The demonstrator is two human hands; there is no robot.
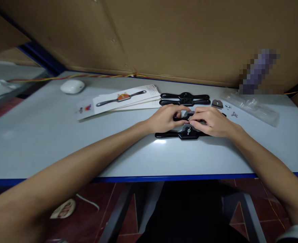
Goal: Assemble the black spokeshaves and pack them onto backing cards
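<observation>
Both my hands meet over a black two-handled spokeshave (177, 116) lying on the white table (63, 141). My left hand (164, 118) grips its left side. My right hand (211, 122) pinches a small metal part at its middle. Just in front lies a second black spokeshave (187, 134) with a silver wing screw on top. Two more black spokeshaves (184, 99) lie side by side behind my hands.
Printed cards (123, 99) showing the tool lie at back left, near a white rounded object (72, 86). A metal blade (217, 104), two wing screws (231, 111) and a clear plastic bag (252, 106) sit at right. Cardboard sheets stand behind the table.
</observation>
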